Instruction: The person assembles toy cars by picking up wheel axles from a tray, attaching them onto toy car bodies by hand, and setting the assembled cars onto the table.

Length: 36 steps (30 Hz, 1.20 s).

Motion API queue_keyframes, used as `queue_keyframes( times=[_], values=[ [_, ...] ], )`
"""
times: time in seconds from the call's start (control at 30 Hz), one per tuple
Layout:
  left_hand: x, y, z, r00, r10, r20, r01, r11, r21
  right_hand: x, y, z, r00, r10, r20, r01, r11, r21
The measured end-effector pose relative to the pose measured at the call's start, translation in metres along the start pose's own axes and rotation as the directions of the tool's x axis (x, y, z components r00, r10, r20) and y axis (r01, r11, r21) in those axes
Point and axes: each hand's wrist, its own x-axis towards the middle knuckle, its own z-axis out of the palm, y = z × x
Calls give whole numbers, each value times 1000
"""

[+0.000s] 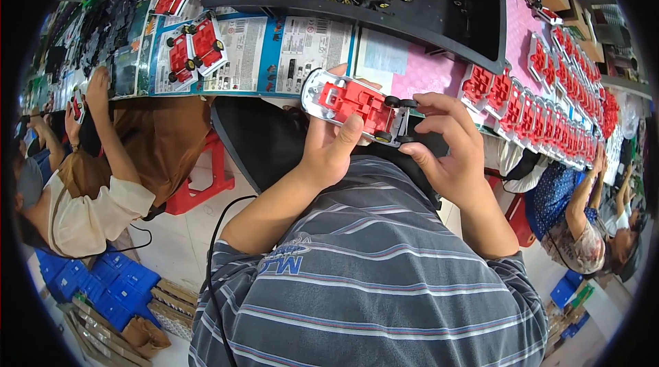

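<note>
In front of my chest, a toy car (358, 108) is held underside up, its white shell around a red base. My left hand (329, 151) is closed on it, thumb pressed on the red base and fingers beneath. Black wheels (392, 101) show near the car's right end. Just beyond them, my right hand (449, 137) pinches a wheel axle (408, 103) between thumb and fingers, a black wheel at each end. That axle lies close against the car's end; whether it is seated there cannot be made out.
A black tray (439, 27) of loose wheels and axles stands on the table ahead. Several wheeled red-and-white toy cars (194, 48) lie at left; rows of similar cars (542, 116) fill the right. Co-workers sit on both sides, one reaching with a hand (98, 86).
</note>
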Motion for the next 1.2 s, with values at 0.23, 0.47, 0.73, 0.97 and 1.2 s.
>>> queue_keyframes(
  times=[0.23, 0.47, 0.73, 0.97, 1.2],
  values=[
    [-6, -3, 2, 999, 35, 33, -35, 999, -12, -7, 2, 4, 999, 22, -26, -21, 999, 34],
    [-13, -4, 0, 999, 29, 19, -28, 999, -23, -11, 5, 12, 991, 19, -134, 0, 990, 142],
    [-13, 5, 2, 991, 135, 19, -136, 988, 74, -19, 5, 18, 993, -24, -116, 36, 994, 107],
    [-17, 7, 1, 995, 95, 33, -98, 985, 141, -20, 7, 19, 993, -60, -105, 70, 993, 95],
    [-19, 4, 0, 994, 97, 49, -102, 988, 115, -17, 5, 19, 994, -69, -87, 77, 993, 87]
  ],
)
